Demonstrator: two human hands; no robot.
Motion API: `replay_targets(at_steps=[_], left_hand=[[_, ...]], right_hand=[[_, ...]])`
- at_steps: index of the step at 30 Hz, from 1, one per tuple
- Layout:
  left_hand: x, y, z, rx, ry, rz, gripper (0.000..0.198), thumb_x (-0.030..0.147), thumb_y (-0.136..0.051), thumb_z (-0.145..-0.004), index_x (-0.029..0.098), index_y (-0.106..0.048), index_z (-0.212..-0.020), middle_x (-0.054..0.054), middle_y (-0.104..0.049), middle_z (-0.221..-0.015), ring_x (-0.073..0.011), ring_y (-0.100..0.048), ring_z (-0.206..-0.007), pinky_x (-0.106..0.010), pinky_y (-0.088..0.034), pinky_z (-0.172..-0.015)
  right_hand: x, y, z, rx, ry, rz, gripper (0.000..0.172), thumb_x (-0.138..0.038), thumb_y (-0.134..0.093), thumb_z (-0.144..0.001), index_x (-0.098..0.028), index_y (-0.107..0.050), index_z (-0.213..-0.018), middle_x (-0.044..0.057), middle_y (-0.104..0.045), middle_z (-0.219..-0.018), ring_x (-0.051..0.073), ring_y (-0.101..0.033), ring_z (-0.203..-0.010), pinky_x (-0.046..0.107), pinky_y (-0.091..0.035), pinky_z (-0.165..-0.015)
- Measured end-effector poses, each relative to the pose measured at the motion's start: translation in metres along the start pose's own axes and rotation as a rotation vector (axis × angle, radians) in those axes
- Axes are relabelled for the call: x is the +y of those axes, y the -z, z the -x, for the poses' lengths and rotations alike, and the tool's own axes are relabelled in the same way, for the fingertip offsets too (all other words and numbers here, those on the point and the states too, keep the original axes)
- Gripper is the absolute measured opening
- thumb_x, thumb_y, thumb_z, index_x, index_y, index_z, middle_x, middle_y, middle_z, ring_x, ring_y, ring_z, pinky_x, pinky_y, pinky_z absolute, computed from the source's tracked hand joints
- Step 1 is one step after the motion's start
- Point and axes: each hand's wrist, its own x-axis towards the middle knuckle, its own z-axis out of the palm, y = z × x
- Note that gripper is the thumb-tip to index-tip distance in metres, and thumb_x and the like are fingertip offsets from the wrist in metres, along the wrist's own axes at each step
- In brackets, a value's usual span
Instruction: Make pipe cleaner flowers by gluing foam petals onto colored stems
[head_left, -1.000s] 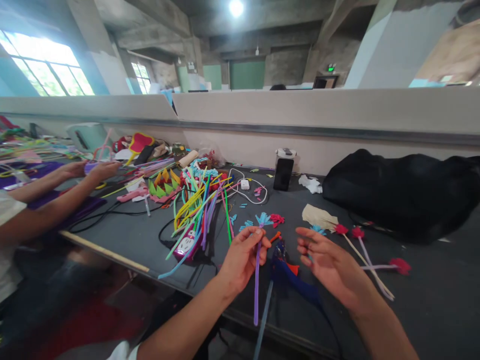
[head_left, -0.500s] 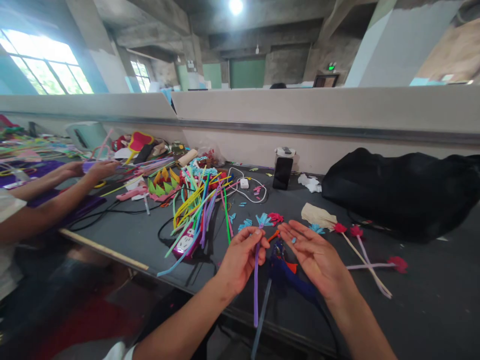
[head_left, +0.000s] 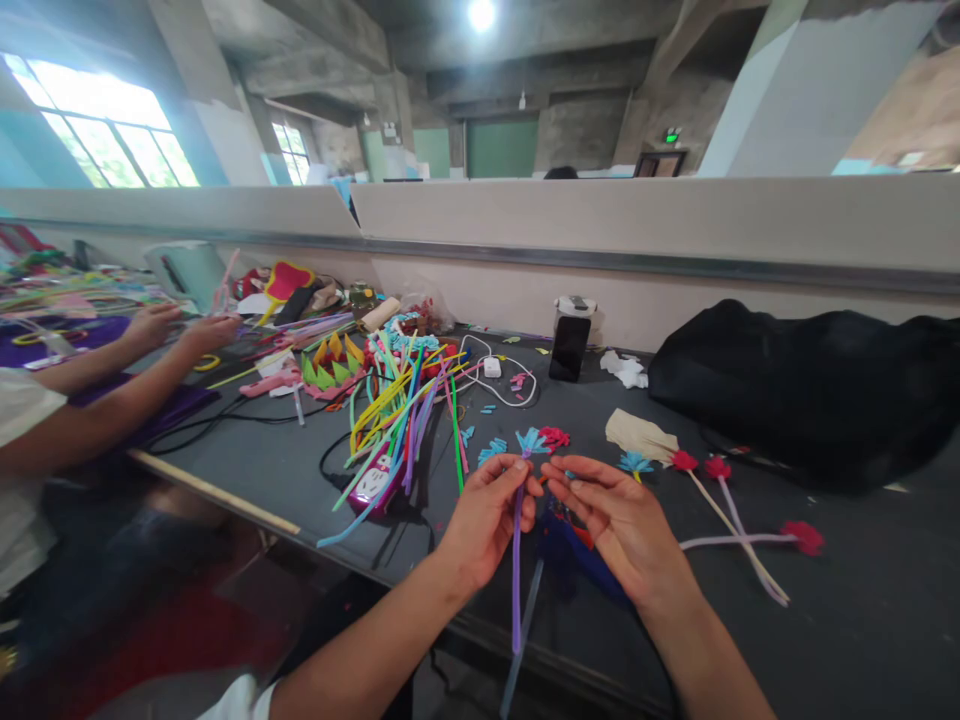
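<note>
My left hand (head_left: 491, 510) is closed around a purple pipe cleaner (head_left: 517, 580), held upright with light-blue pieces (head_left: 532, 441) fanned around its top like a flower. Just to the right, my right hand (head_left: 611, 510) pinches a short blue pipe-cleaner piece (head_left: 571, 475) between thumb and fingers, mostly covered by them. Under that hand lies a blue glue gun (head_left: 574, 550), partly hidden, with a translucent glue stick (head_left: 523, 640) reaching toward the table edge. Loose blue pieces (head_left: 493, 450) and red pieces (head_left: 555, 437) lie beyond my left hand.
Colourful pipe cleaners (head_left: 397, 400) lie over a purple power strip (head_left: 373, 485) on the left. A phone (head_left: 570, 348) stands at the back. Finished red flowers (head_left: 802, 538) and a black bag (head_left: 795, 390) occupy the right. A co-worker's hands (head_left: 199, 335) work at far left.
My right hand has turned from palm-up with the blue piece lying on its fingers to a pinch on that piece, and moved nearer the left hand. The view shifted slightly.
</note>
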Motion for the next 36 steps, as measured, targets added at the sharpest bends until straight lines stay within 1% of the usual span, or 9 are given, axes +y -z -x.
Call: replay_targets(at_steps=[6,10,14,17,21,24,28,31,36], left_hand=[[-0.001,0.004,-0.001,0.054,-0.014,-0.033,0.025,0.035,-0.072,-0.074,0.016,-0.058,-0.083,0.000,-0.061,-0.069,-0.0065,-0.049,-0.047,-0.017,-0.034,-0.040],[-0.001,0.004,-0.001,0.092,-0.031,-0.079,0.026,0.035,-0.074,-0.071,0.015,-0.060,-0.080,0.002,-0.058,-0.064,-0.0032,-0.043,-0.042,-0.016,-0.024,-0.037],[-0.002,0.003,0.000,0.095,-0.033,-0.082,0.025,0.033,-0.074,-0.070,0.015,-0.060,-0.079,0.004,-0.054,-0.060,-0.0010,-0.035,-0.038,-0.017,-0.018,-0.037],[-0.002,0.003,0.001,0.076,-0.009,-0.052,0.023,0.031,-0.074,-0.071,0.015,-0.060,-0.080,0.006,-0.049,-0.057,0.0003,-0.028,-0.037,-0.018,-0.014,-0.038],[-0.001,0.002,0.001,0.050,0.011,-0.039,0.021,0.030,-0.072,-0.072,0.014,-0.059,-0.079,0.006,-0.047,-0.057,0.0002,-0.026,-0.037,-0.019,-0.012,-0.039],[-0.001,0.001,0.001,0.048,0.015,-0.037,0.020,0.030,-0.071,-0.073,0.014,-0.059,-0.079,0.006,-0.047,-0.057,-0.0001,-0.026,-0.038,-0.019,-0.012,-0.039],[-0.002,0.002,0.002,0.034,0.018,-0.033,0.020,0.030,-0.071,-0.073,0.014,-0.059,-0.080,0.006,-0.048,-0.058,0.0000,-0.026,-0.038,-0.020,-0.011,-0.040],[-0.002,0.001,0.003,0.029,0.022,-0.048,0.022,0.031,-0.072,-0.073,0.014,-0.060,-0.079,0.006,-0.046,-0.057,0.0001,-0.024,-0.038,-0.020,-0.011,-0.040],[-0.005,0.000,0.003,0.037,0.043,-0.070,0.025,0.035,-0.073,-0.071,0.014,-0.061,-0.079,0.006,-0.044,-0.055,-0.0006,-0.024,-0.039,-0.020,-0.010,-0.040]], right_hand=[[-0.002,-0.004,0.004,0.078,0.127,0.220,0.019,-0.025,-0.075,-0.070,-0.014,-0.071,-0.085,0.009,-0.074,-0.093,0.025,-0.069,-0.095,0.034,-0.057,-0.083],[-0.006,-0.006,0.010,0.022,0.187,0.402,0.025,-0.033,-0.067,-0.080,-0.016,-0.066,-0.098,0.009,-0.072,-0.099,0.024,-0.070,-0.092,0.035,-0.060,-0.076],[-0.012,-0.007,0.018,0.069,0.416,0.732,0.030,-0.038,-0.056,-0.087,-0.020,-0.061,-0.111,0.008,-0.072,-0.103,0.021,-0.072,-0.083,0.032,-0.060,-0.066],[-0.013,-0.005,0.022,0.098,0.555,0.961,0.025,-0.037,-0.053,-0.089,-0.023,-0.062,-0.107,0.004,-0.074,-0.093,0.017,-0.071,-0.071,0.028,-0.058,-0.063],[-0.011,-0.001,0.021,0.045,0.656,1.180,0.017,-0.036,-0.055,-0.089,-0.025,-0.067,-0.093,-0.001,-0.074,-0.082,0.016,-0.070,-0.067,0.025,-0.054,-0.063],[-0.013,-0.001,0.019,0.001,0.744,1.236,0.019,-0.032,-0.051,-0.091,-0.025,-0.068,-0.093,0.000,-0.072,-0.086,0.016,-0.068,-0.074,0.025,-0.052,-0.070],[-0.018,-0.001,0.016,0.020,0.847,1.262,0.025,-0.027,-0.044,-0.094,-0.024,-0.068,-0.096,0.004,-0.067,-0.095,0.018,-0.064,-0.089,0.029,-0.049,-0.079],[-0.019,-0.001,0.016,0.034,0.822,1.281,0.024,-0.029,-0.046,-0.093,-0.025,-0.070,-0.095,0.004,-0.065,-0.094,0.018,-0.063,-0.088,0.029,-0.049,-0.076],[-0.015,-0.002,0.016,0.062,0.761,1.251,0.020,-0.031,-0.051,-0.090,-0.026,-0.066,-0.102,0.002,-0.070,-0.092,0.017,-0.065,-0.079,0.028,-0.050,-0.072]])
